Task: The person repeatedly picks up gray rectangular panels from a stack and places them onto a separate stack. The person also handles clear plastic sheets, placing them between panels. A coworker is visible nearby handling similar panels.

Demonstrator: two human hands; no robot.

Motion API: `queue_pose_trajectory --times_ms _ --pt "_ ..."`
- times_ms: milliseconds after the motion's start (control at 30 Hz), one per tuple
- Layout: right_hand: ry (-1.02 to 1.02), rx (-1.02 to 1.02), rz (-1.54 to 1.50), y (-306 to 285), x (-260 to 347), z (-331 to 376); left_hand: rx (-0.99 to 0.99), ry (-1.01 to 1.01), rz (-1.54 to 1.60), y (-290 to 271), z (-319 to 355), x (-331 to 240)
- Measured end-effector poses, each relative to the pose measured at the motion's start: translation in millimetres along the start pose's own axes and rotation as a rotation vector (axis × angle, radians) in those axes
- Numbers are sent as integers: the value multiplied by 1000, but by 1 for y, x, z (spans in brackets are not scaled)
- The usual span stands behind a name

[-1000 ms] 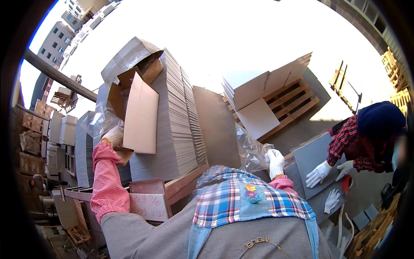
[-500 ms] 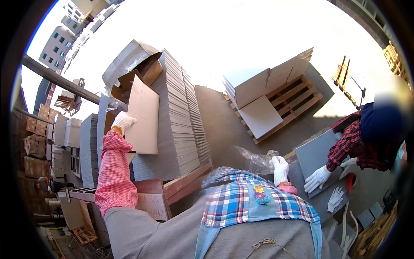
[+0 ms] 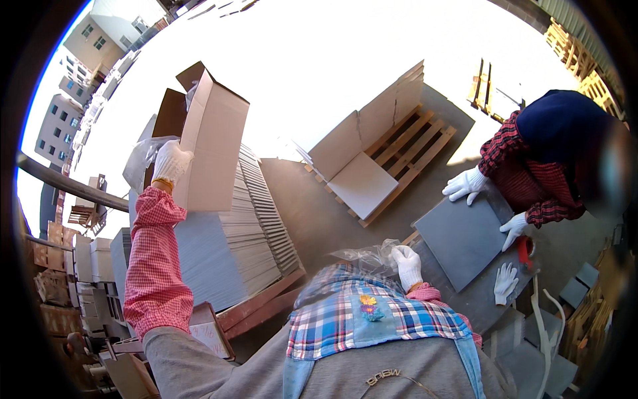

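My left hand (image 3: 171, 163), in a white knit glove, is closed on the side of an open cardboard box (image 3: 216, 149). The box stands tilted on a tall stack of thin grey sheets (image 3: 203, 256), and clear plastic (image 3: 143, 159) bulges out beside my fingers. Close to my apron, my gloved right hand (image 3: 407, 267) pinches a crumpled clear plastic bag (image 3: 369, 258). Right of it, a co-worker's two gloved hands (image 3: 466, 185) rest on a flat grey sheet (image 3: 458, 236) on a work surface.
A wooden pallet (image 3: 415, 149) ahead holds stacked cardboard sheets (image 3: 362, 183). Near the co-worker lie a loose white glove (image 3: 506, 282) and a red tape roll (image 3: 525, 251). A metal bar (image 3: 73, 186) crosses at left. The sheet stack sits on a reddish frame (image 3: 259, 306).
My left hand has raised the cardboard box's position on the stack, away from me. The co-worker's hands have spread apart over the grey sheet, which has turned. My right hand keeps the plastic bag.
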State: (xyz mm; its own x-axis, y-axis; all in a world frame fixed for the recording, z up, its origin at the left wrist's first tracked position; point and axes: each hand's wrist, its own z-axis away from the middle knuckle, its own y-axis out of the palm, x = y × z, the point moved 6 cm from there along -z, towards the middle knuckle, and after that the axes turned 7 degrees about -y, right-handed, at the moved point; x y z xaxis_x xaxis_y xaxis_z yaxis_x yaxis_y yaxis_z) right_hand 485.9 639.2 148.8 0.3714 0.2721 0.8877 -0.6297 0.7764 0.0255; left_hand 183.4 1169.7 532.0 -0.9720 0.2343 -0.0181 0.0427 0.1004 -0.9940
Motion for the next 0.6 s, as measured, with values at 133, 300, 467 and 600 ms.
queue_pose_trajectory --times_ms 133,300,467,600 --pt "23 -40 -41 -9 10 6 -110 117 5 77 -73 -62" --pt "71 -247 -12 -29 28 3 38 133 -13 198 -125 -173" --pt "70 -343 22 -24 53 -1 185 180 34 322 -136 -254" --pt "93 -375 6 -10 54 -13 282 240 54 385 -119 -282"
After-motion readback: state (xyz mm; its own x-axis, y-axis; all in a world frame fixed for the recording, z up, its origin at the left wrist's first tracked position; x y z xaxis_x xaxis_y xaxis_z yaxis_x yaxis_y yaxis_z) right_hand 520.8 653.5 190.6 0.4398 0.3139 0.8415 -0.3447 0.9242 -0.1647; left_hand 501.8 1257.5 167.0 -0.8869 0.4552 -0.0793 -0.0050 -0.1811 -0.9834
